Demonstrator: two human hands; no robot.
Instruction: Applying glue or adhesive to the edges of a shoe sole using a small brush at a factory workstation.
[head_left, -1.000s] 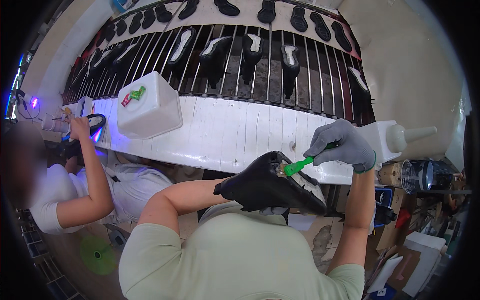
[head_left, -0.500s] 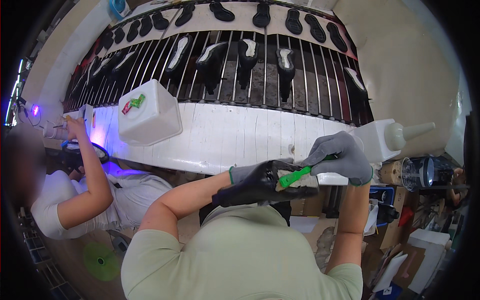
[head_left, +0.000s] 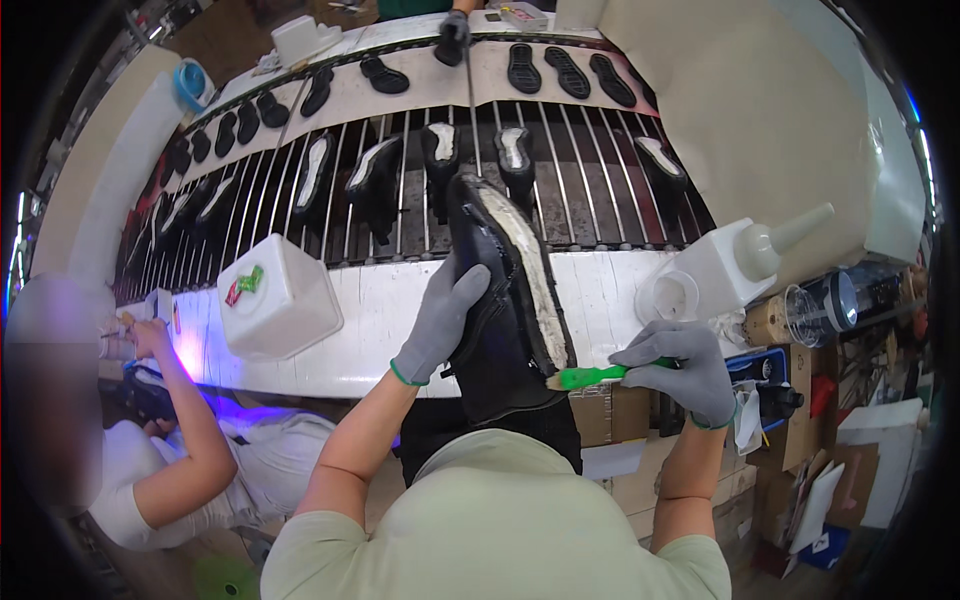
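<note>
My left hand [head_left: 447, 318], in a grey glove, is closed around the side of a black boot [head_left: 492, 335]. The boot is turned over, its pale, whitish bottom [head_left: 522, 255] facing up and its toe pointing away from me. In my right hand [head_left: 690, 368], also gloved in grey, is a green-handled brush [head_left: 592, 376], pinched between thumb and fingers. The bristles touch the edge of the pale bottom at its near end. Just beyond my right hand stand a small white cup [head_left: 668, 297] and a white bottle with a long nozzle [head_left: 718, 268].
A roller conveyor [head_left: 590, 185] behind the white bench [head_left: 390, 300] carries several upturned black boots. Black soles [head_left: 568, 73] lie on the belt beyond. A white tub [head_left: 275, 312] stands left. A co-worker [head_left: 150, 470] sits left; another person's gloved hand [head_left: 454, 28] holds a sole.
My left hand has turned the boot from lying crosswise to toe-away and shifted its grip. The brush has moved down to its near end. Across the belt, a gloved hand has appeared.
</note>
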